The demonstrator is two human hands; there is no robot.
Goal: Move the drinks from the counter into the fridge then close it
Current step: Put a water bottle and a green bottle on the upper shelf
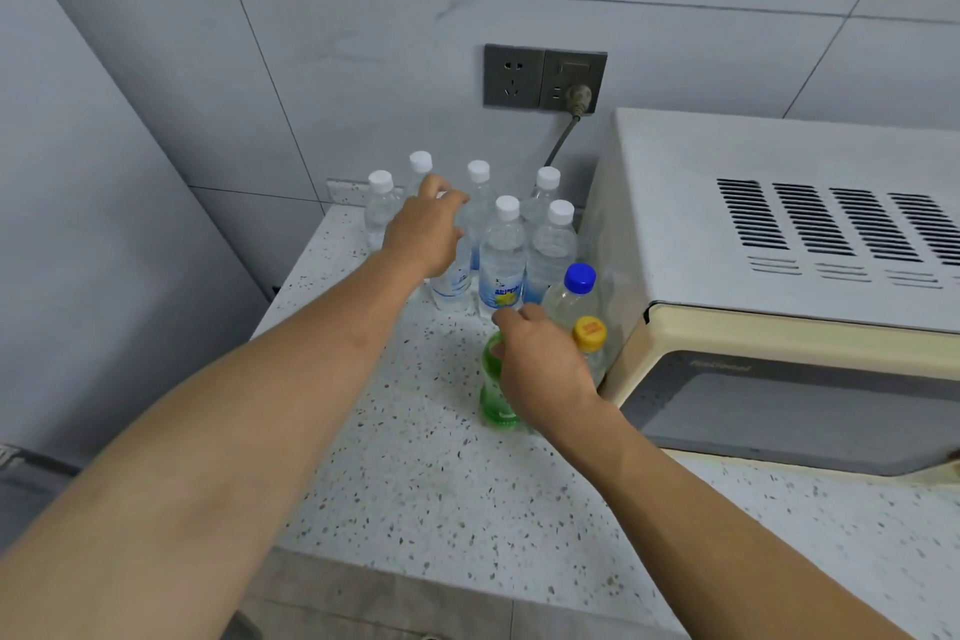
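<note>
On the speckled tabletop (415,483), beside the microwave (779,244), a cluster of water bottles (501,260) is gathered. One clear bottle (451,283) is gripped by the left hand (423,231); the green bottle (496,392) is clasped at its top by the right hand (540,369).

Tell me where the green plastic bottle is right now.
In the head view, the green plastic bottle stands on the speckled counter, nearest the camera of all the drinks, under the right hand, left of the yellow-capped bottle and cream microwave.
</note>
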